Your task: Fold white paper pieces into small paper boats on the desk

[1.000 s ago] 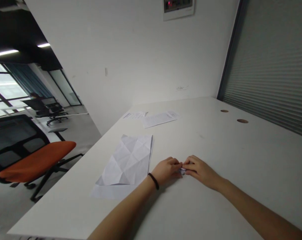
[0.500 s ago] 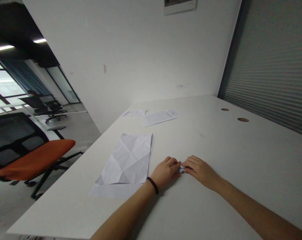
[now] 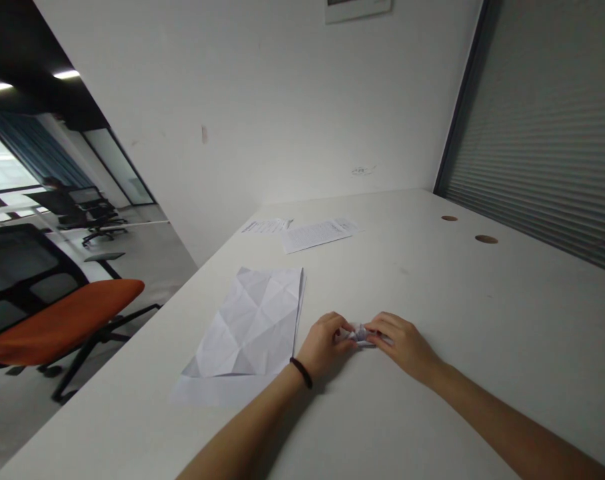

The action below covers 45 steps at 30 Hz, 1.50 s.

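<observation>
A small piece of folded paper (image 3: 361, 335) is held low over the white table, between my two hands. My left hand (image 3: 327, 341), with a dark band at the wrist, pinches its left end. On the other end, the thumb and fingers of my right hand (image 3: 397, 339) are closed. My fingers cover much of the paper, so its full shape is hidden. Left of my left hand lies a stack of paper sheets (image 3: 255, 323), the top one marked with crossing creases.
Printed sheets (image 3: 319, 235) and more papers (image 3: 266, 226) lie toward the back of the white table (image 3: 432, 287). Two round holes (image 3: 486, 239) pierce the tabletop at right. An orange-seated chair (image 3: 77, 313) stands beyond the left edge. A person (image 3: 52, 183) sits far off.
My left fingers have shifted slightly left and my hands are a little farther apart, so more of the folded paper shows between them. The view has turned slightly.
</observation>
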Motion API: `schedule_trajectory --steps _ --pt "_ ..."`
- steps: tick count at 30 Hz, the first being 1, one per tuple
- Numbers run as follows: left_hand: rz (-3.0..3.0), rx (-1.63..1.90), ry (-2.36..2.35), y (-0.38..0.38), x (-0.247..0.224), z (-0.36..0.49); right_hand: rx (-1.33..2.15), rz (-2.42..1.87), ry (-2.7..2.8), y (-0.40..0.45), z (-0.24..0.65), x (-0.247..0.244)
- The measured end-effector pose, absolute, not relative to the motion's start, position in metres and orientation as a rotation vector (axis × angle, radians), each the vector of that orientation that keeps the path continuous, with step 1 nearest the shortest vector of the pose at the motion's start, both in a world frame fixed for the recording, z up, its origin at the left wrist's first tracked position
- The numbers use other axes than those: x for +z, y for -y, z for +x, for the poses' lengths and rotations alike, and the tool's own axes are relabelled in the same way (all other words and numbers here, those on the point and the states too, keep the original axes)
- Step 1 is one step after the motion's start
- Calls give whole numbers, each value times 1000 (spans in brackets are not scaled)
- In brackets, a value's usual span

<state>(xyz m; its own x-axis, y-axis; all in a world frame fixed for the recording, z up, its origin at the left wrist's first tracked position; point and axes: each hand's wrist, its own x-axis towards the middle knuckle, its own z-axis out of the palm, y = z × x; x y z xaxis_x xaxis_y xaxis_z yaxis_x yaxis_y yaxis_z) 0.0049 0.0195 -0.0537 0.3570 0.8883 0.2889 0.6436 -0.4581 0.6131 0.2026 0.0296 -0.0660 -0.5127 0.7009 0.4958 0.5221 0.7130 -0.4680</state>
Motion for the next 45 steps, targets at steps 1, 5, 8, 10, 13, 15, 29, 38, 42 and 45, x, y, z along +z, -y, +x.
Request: schedule_trajectory --steps 1,5,8,10,13,15,29,38,42,45 --pt "2189 857 -1313 -20 -54 5 330 -927 2242 -29 202 -65" --pt "2145 794 -1263 -20 -55 7 374 -929 2249 -27 201 -62" --pt "2226 757 -1269 -20 -55 9 435 -928 2289 -27 199 -60" --pt "2264 742 -1276 -20 -53 10 451 -953 2305 -28 197 -59" --pt "2289 727 -1302 -20 -52 11 456 -1004 2284 -29 196 -60" --pt "2275 722 -1316 -21 -51 10 468 -1030 2256 -28 196 -60" --pt "1927 694 -1210 -30 -47 -18 845 -1209 2043 -30 215 -53" --pt "1981 516 -1332 -34 -36 -35 759 -1193 2114 -32 223 -48" --pt "1953 497 -1407 -34 -31 -37 782 -1246 2057 -33 222 -48" --pt "1962 496 -1409 -35 -31 -38 819 -1279 2024 -34 223 -50"
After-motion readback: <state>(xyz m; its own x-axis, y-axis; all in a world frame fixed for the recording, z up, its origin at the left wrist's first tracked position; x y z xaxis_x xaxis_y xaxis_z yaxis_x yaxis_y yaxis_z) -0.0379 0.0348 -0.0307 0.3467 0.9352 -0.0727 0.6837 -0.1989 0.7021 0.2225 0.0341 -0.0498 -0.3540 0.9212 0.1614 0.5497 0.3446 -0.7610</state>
